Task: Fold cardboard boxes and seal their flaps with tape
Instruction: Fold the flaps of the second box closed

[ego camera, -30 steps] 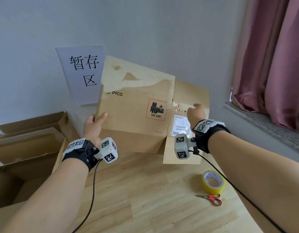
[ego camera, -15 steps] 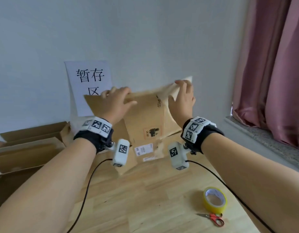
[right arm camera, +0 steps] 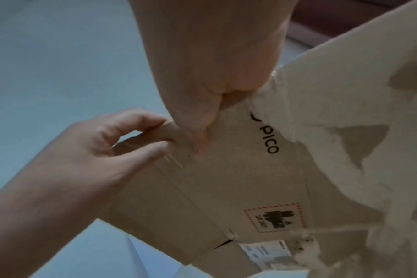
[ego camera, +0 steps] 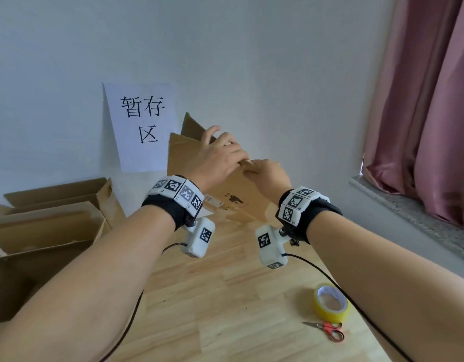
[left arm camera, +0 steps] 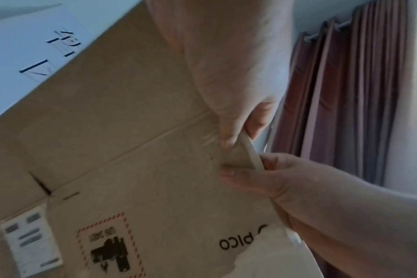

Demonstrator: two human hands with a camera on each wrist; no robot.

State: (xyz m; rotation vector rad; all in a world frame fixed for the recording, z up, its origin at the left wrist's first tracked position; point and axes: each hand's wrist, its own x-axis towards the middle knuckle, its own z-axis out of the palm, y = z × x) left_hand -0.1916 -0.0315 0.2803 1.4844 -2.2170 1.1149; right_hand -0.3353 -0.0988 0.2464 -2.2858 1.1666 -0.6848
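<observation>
A flattened brown cardboard box (ego camera: 238,190) with a PICO print and a red-framed battery label is held tilted above the wooden table (ego camera: 225,309). My left hand (ego camera: 225,152) grips its upper edge, fingers curled over the cardboard. My right hand (ego camera: 263,171) pinches the same edge just to the right, almost touching the left. In the left wrist view the left hand (left arm camera: 236,131) and right hand (left arm camera: 269,175) both pinch a bent corner of the box (left arm camera: 131,150). The right wrist view shows the right hand (right arm camera: 202,135) and left hand (right arm camera: 122,139) on that corner of the box (right arm camera: 226,178).
A yellow tape roll (ego camera: 330,305) and red-handled scissors (ego camera: 327,329) lie on the table at the right. Open cardboard boxes (ego camera: 42,226) stand at the left. A paper sign (ego camera: 142,124) hangs on the wall. A curtain (ego camera: 421,100) and window sill (ego camera: 408,210) are at the right.
The box was held upright with my hands far apart on its sides. It has turned and tilted, and both hands have come together on one upper corner.
</observation>
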